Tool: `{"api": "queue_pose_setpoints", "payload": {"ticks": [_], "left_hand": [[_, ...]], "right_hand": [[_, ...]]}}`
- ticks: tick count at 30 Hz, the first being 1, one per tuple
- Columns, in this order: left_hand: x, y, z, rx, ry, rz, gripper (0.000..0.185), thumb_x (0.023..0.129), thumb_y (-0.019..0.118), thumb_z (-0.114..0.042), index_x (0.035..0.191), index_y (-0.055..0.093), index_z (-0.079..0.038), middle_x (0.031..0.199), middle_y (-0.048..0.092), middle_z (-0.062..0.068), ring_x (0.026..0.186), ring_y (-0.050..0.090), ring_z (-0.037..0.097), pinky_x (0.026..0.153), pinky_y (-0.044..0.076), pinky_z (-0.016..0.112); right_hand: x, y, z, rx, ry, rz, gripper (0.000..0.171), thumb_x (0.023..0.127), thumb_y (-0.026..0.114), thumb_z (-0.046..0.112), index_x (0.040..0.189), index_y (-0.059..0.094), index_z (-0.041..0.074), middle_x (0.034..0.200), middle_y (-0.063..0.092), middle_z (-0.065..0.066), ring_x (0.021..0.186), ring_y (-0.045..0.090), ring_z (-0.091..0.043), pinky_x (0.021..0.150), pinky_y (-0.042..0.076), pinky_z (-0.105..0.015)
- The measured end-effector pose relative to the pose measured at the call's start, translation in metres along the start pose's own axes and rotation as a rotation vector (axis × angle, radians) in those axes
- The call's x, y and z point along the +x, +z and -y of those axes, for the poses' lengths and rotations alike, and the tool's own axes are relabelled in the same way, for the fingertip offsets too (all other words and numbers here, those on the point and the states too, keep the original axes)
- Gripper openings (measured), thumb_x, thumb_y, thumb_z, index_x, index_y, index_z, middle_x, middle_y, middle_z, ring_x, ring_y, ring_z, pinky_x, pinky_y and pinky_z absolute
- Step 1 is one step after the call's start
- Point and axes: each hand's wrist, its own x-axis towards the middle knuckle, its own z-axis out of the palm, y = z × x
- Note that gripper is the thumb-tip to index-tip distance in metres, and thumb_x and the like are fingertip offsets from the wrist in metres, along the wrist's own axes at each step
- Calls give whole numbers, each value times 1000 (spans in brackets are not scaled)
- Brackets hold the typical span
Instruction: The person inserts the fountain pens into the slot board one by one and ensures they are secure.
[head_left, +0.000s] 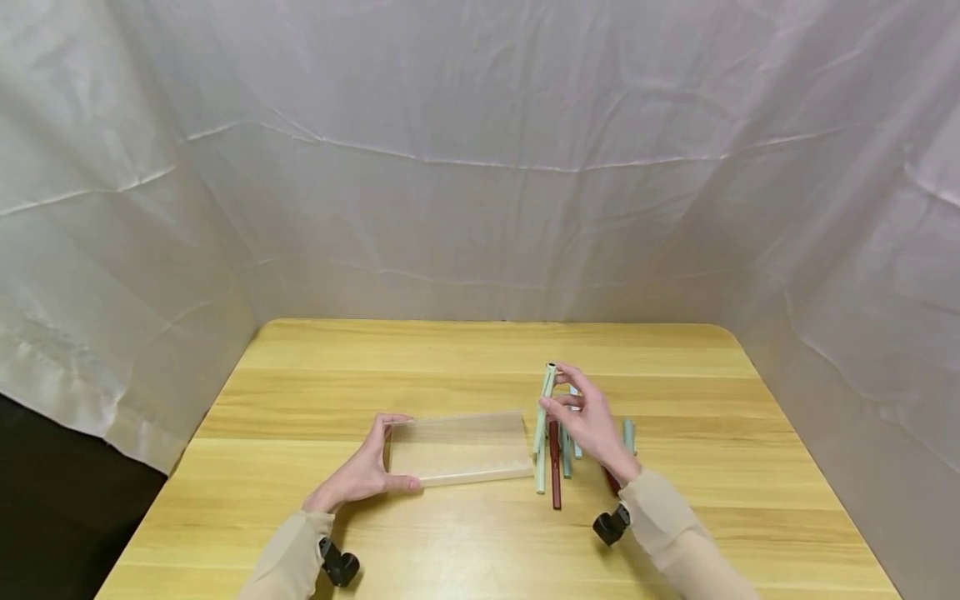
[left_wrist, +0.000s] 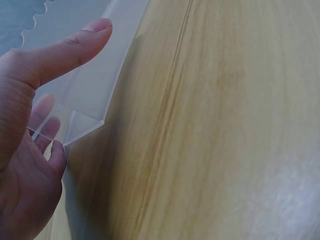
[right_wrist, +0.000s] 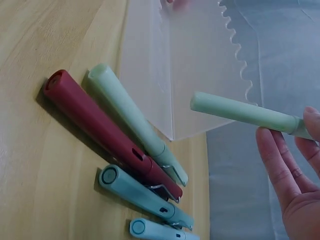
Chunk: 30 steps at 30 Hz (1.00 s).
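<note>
On a wooden table (head_left: 450,350) ringed by white sheeting (head_left: 480,167), the left hand (head_left: 363,473) is gripping the left end of a clear plastic box (head_left: 459,448), thumb along its near edge. The right hand (head_left: 592,425) is pinching a pale green pen (head_left: 546,398), lifting it just right of the box. Red pen (right_wrist: 100,127) and others are lying below. A loose pinch could drop the pen among them. Far and right tabletop are offering room.

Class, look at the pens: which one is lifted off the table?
The pale green pen in the right hand. It is pinched and held tilted above the table, while the others, including the red pen, lie flat.
</note>
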Motion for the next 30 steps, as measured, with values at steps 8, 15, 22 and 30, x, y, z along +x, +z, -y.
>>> {"api": "queue_pose_setpoints", "payload": {"ticks": [8, 15, 22, 30], "left_hand": [[-1, 0, 0, 5, 14, -5, 104, 66, 94, -29, 144, 29, -8, 150, 38, 21, 142, 36, 44, 120, 24, 68], [0, 1, 0, -13, 10, -2, 104, 66, 94, -28, 144, 29, -9, 150, 38, 21, 142, 36, 43, 120, 24, 68], [1, 1, 1, -9, 3, -1, 103, 67, 94, -29, 144, 28, -10, 151, 37, 21, 143, 34, 44, 121, 22, 69], [1, 2, 1, -17, 5, 1, 103, 67, 94, -30, 144, 29, -10, 150, 37, 21, 143, 34, 44, 121, 22, 69]], "right_hand": [[1, 9, 0, -70, -49, -6, 57, 93, 71, 8, 145, 47, 3, 122, 61, -25, 82, 75, -31, 65, 63, -44], [-1, 13, 1, -110, -1, 8, 57, 93, 72, 15, 145, 49, 11, 128, 60, -22, 85, 75, -29, 67, 64, -34], [1, 16, -3, -61, -10, 52, 58, 93, 72, 14, 146, 48, 13, 127, 57, -23, 82, 74, -28, 65, 63, -41], [3, 21, -2, -55, -28, 67, 61, 92, 72, 8, 147, 46, 17, 125, 57, -21, 78, 74, -21, 68, 63, -48]]}}
